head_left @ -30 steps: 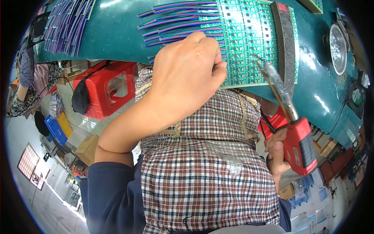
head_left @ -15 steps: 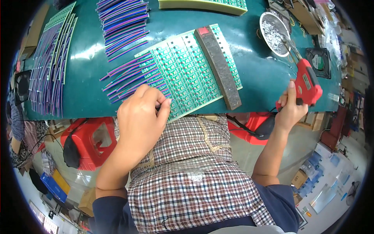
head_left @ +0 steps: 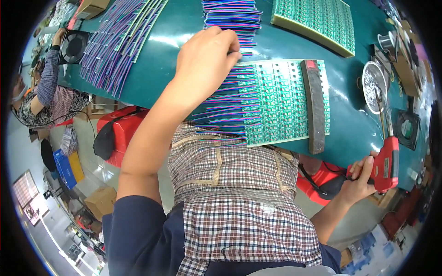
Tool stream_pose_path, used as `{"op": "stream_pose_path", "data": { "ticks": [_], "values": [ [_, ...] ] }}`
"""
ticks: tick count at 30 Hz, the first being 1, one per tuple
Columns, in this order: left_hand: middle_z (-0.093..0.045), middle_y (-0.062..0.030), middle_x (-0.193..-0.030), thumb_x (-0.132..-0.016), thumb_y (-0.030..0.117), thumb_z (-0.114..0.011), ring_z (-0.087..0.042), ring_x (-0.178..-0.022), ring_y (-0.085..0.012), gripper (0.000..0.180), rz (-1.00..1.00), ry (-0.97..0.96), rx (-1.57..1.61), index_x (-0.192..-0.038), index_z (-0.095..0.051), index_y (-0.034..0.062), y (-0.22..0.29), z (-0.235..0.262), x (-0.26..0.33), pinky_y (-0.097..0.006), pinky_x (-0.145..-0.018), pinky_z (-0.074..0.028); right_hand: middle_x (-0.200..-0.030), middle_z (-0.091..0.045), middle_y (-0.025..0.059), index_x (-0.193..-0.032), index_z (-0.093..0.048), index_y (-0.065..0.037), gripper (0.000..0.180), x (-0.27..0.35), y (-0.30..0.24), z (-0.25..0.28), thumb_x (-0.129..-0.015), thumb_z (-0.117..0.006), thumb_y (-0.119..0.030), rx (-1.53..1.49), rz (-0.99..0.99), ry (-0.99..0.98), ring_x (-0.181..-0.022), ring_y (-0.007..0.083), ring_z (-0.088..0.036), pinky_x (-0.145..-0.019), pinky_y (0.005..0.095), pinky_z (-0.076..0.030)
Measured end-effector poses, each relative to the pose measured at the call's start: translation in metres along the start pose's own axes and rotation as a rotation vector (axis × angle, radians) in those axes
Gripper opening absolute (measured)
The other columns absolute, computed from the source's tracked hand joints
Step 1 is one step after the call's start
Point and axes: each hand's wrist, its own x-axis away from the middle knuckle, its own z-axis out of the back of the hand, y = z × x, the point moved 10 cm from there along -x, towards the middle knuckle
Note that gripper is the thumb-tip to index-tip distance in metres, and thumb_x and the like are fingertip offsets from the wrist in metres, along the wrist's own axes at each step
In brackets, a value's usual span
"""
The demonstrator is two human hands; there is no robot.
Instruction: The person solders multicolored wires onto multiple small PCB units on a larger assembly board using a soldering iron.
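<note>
My left hand is over the near end of a pile of purple, blue and black wires. Its fingers are curled in with the thumb close by; whatever is between the fingertips is hidden. Below it lies a green circuit board panel, with a row of wires sticking out from its left side. A dark bar rests across the panel's right part. My right hand grips a red soldering gun at the table's near edge. The gun's metal tip points into a round metal bowl of silvery bits.
Panels with wires attached are stacked at the left. A thick stack of green panels stands at the back right. Black fans sit at both ends of the table. Another person's arm shows at far left.
My left hand has moved from the wired edge of the panel up to the wire pile. The view has turned, shifting the table rightward. The soldering gun stays in my right hand, tip at the bowl.
</note>
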Motion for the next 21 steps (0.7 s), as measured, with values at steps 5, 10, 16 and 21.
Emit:
{"op": "stream_pose_path", "data": {
  "ticks": [5,10,16,21],
  "values": [
    [-0.059,-0.0082,-0.079,-0.081,0.014,-0.070,-0.060,-0.078,-0.0267,0.012,-0.092,-0.080,0.012,-0.085,-0.061,0.0060,0.000,-0.019,-0.002,-0.039,-0.072,-0.047,-0.063,-0.048,0.0016,-0.107,-0.055,0.005,0.016,0.010,-0.011,-0.004,-0.092,-0.055,-0.001,0.016,0.025,-0.039,-0.043,0.0042,-0.035,-0.042,0.0224,-0.033],
    [-0.057,-0.0090,-0.077,-0.080,0.013,-0.068,-0.058,-0.076,-0.0287,0.012,-0.268,-0.008,-0.164,-0.080,-0.058,0.0050,0.012,-0.023,-0.003,-0.040,-0.070,-0.047,-0.060,-0.045,0.0016,-0.107,-0.054,0.007,0.018,0.016,-0.016,-0.008,-0.092,-0.054,-0.002,-0.002,0.012,-0.066,-0.043,0.0043,-0.034,-0.042,0.0223,-0.032],
    [-0.061,-0.0157,-0.076,-0.083,0.008,-0.064,-0.061,-0.071,-0.0354,0.012,-0.121,0.072,-0.050,-0.084,-0.053,0.0040,0.019,0.009,-0.010,-0.040,-0.063,-0.050,-0.070,-0.051,0.0047,-0.110,-0.054,0.006,0.022,0.034,-0.013,-0.018,-0.094,-0.056,-0.009,-0.046,0.007,-0.205,-0.046,0.0054,-0.036,-0.045,0.0228,-0.033],
    [-0.061,-0.0143,-0.080,-0.081,0.007,-0.066,-0.061,-0.077,-0.0328,0.009,0.136,-0.166,0.333,-0.085,-0.059,0.0033,0.048,0.033,0.013,-0.041,-0.067,-0.049,-0.067,-0.048,0.0034,-0.113,-0.052,0.006,0.026,0.058,-0.008,-0.019,-0.092,-0.056,-0.010,-0.088,-0.108,-0.244,-0.045,0.0057,-0.035,-0.045,0.0230,-0.032]
  ]
}}
